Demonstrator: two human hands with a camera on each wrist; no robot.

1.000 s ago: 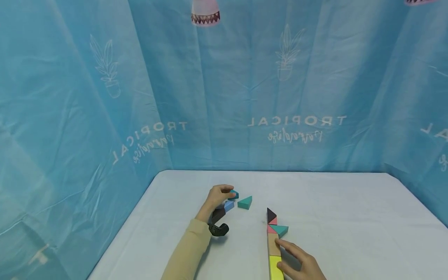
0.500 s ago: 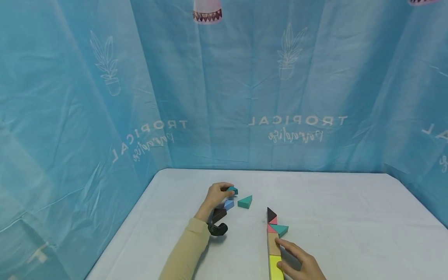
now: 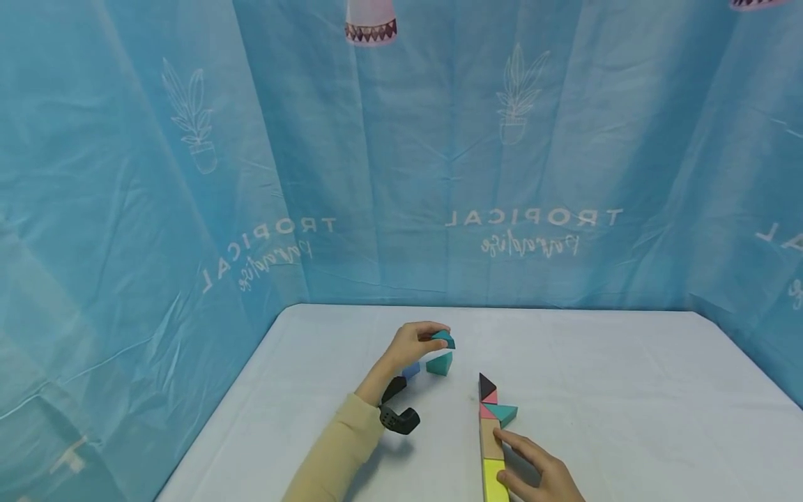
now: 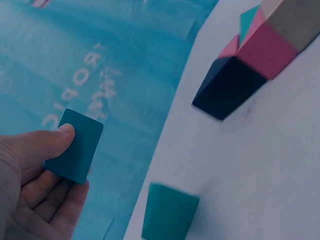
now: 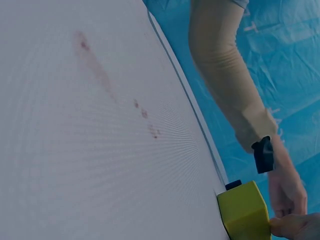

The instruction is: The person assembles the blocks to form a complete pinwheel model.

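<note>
My left hand point(image 3: 410, 346) pinches a dark teal block point(image 4: 80, 150) between thumb and fingers, raised over the far part of the table. Just below it a green triangular block point(image 3: 440, 363) lies on the table. My right hand point(image 3: 542, 473) rests beside a row of blocks, its index fingertip touching the tan block point(image 3: 491, 438) and its thumb against the yellow block point(image 3: 495, 480). At the row's far end are a black triangular block point(image 3: 486, 388), pink triangles point(image 3: 490, 397) and a teal triangular block point(image 3: 504, 414) jutting right.
A blue block point(image 3: 410, 370) lies behind my left wrist, partly hidden by it. A black curved wrist mount point(image 3: 400, 420) hangs from that wrist. The white table point(image 3: 627, 376) ends at a blue printed curtain point(image 3: 439, 160).
My left hand has lifted the dark teal block and carried it right, from beside the blue block to over the green one. The right hand stays in place.
</note>
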